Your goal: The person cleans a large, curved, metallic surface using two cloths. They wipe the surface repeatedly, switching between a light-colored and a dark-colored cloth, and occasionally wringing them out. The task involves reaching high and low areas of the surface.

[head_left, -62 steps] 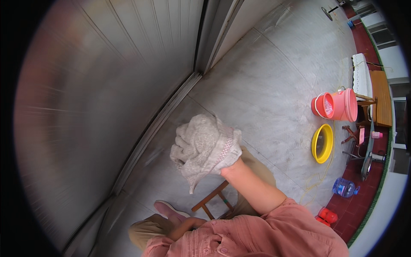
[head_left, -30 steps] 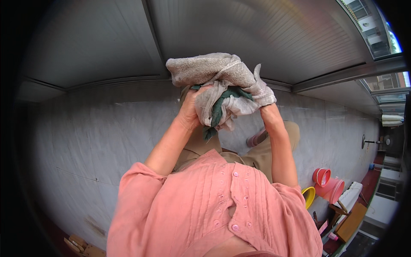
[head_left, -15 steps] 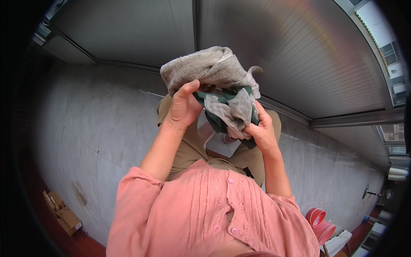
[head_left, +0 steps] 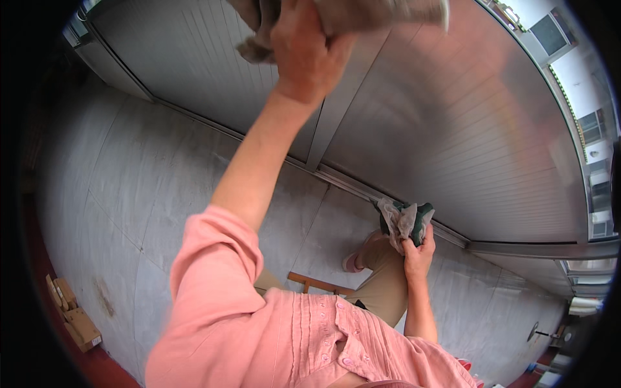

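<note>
My left hand [head_left: 307, 61] is raised far forward at the top, its fingers closed around a grey-beige towel [head_left: 369, 14]. The towel is blurred and partly cut off by the upper edge. It hangs in front of the ribbed grey metal panel [head_left: 213, 71]; whether it touches the panel I cannot tell. Lower on the right, my right hand [head_left: 419, 255] grips a crumpled bundle of dark green and pale grey rags [head_left: 401, 223] beside my knee. The bundle sits near the panel's bottom rail.
A second metal panel [head_left: 466, 129] stands to the right of a vertical frame strip. Brown wooden bars [head_left: 317, 283] show on the grey floor [head_left: 168, 187] between my legs. Cardboard boxes [head_left: 81, 326] lie at the lower left. Windowed buildings appear at the right rim.
The towel and rags were together in front of me. My left hand has carried the towel up and forward, while my right hand has moved right and down with the rags.
</note>
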Demonstrator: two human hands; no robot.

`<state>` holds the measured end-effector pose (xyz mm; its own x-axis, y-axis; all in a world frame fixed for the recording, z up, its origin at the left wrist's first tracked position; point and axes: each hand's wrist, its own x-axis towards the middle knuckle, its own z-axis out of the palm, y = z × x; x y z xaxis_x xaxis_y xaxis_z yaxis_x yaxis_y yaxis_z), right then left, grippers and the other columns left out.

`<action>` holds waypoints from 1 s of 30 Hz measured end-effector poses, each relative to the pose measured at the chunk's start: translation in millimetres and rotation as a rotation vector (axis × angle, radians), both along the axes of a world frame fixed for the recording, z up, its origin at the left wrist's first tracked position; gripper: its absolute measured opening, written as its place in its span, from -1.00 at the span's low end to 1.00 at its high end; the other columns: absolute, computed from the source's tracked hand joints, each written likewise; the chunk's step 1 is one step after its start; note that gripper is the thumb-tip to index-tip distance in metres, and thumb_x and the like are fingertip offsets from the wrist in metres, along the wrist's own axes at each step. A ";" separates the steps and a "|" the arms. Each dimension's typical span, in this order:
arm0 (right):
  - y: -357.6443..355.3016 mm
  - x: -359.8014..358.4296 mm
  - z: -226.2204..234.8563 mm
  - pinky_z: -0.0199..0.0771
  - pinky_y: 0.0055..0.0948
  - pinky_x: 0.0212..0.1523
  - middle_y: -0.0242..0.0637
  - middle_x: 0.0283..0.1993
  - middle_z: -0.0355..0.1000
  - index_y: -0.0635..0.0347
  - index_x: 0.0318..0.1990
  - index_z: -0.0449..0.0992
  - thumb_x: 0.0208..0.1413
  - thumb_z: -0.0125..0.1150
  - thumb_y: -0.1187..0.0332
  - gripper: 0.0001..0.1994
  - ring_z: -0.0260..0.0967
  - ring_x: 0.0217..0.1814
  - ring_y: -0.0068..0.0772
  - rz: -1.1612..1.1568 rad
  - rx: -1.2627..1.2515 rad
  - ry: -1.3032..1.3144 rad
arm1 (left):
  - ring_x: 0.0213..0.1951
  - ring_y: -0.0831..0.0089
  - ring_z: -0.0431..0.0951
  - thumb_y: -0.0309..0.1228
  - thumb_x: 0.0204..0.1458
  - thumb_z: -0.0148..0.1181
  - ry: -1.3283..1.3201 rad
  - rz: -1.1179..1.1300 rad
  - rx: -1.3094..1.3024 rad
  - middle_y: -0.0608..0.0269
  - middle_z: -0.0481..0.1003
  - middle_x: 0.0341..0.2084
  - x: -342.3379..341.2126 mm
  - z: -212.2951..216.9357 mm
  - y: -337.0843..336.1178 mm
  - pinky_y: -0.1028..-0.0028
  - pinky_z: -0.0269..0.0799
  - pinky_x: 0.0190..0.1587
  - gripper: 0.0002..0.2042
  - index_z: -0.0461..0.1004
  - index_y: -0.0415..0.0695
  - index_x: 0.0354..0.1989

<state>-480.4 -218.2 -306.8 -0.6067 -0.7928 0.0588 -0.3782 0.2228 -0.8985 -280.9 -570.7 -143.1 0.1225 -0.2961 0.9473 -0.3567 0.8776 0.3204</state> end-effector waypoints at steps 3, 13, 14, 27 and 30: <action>-6.9 -4.6 -17.5 0.40 -0.47 -0.03 -0.22 -0.18 0.47 0.29 0.05 0.45 -0.11 0.16 0.51 -0.54 0.42 -0.13 -0.38 -0.028 -0.009 0.179 | -0.13 -0.11 0.53 -0.40 -0.02 0.27 -0.049 0.016 0.013 -0.06 0.49 -0.12 -0.2 -78.8 7.1 0.18 0.52 -0.18 -0.63 0.45 -0.09 0.01; 19.5 12.0 -23.8 0.39 -0.49 -0.02 -0.24 -0.17 0.49 0.36 0.02 0.44 -0.09 0.14 0.53 -0.58 0.39 -0.13 -0.44 -0.222 0.089 0.306 | -0.24 0.14 0.59 -0.31 -0.01 0.37 -0.012 -0.203 0.362 0.10 0.59 -0.28 4.2 -40.2 -66.8 0.25 0.49 -0.17 -0.69 0.55 -0.21 -0.14; 15.6 11.8 -25.4 0.40 -0.46 -0.02 -0.22 -0.17 0.50 0.34 0.02 0.45 -0.10 0.16 0.52 -0.57 0.41 -0.12 -0.38 -0.212 0.101 0.265 | -0.23 0.05 0.57 -0.34 -0.05 0.37 -0.038 -0.119 0.183 0.08 0.53 -0.22 1.6 -57.3 -69.9 0.22 0.51 -0.19 -0.65 0.51 -0.13 -0.07; -18.7 54.9 -23.5 0.71 -0.37 -0.21 -0.21 -0.08 0.51 0.28 0.04 0.43 0.32 0.10 0.32 -0.74 0.57 -0.20 -0.37 -0.075 -0.347 -1.105 | 0.19 0.33 0.38 -0.19 0.10 0.35 0.157 -0.504 0.744 0.19 0.40 0.16 77.4 -88.5 5.3 0.32 0.29 0.21 -0.45 0.37 -0.17 0.22; -18.0 71.9 -44.4 0.54 -0.52 -0.31 -0.36 -0.24 0.52 0.27 -0.07 0.52 0.28 0.15 0.27 -0.76 0.48 -0.33 -0.54 -0.036 -0.083 -1.115 | 0.20 0.38 0.35 -0.19 0.09 0.38 0.276 -0.608 0.797 0.22 0.38 0.16 79.4 -114.8 14.2 0.34 0.23 0.27 -0.41 0.35 -0.18 0.24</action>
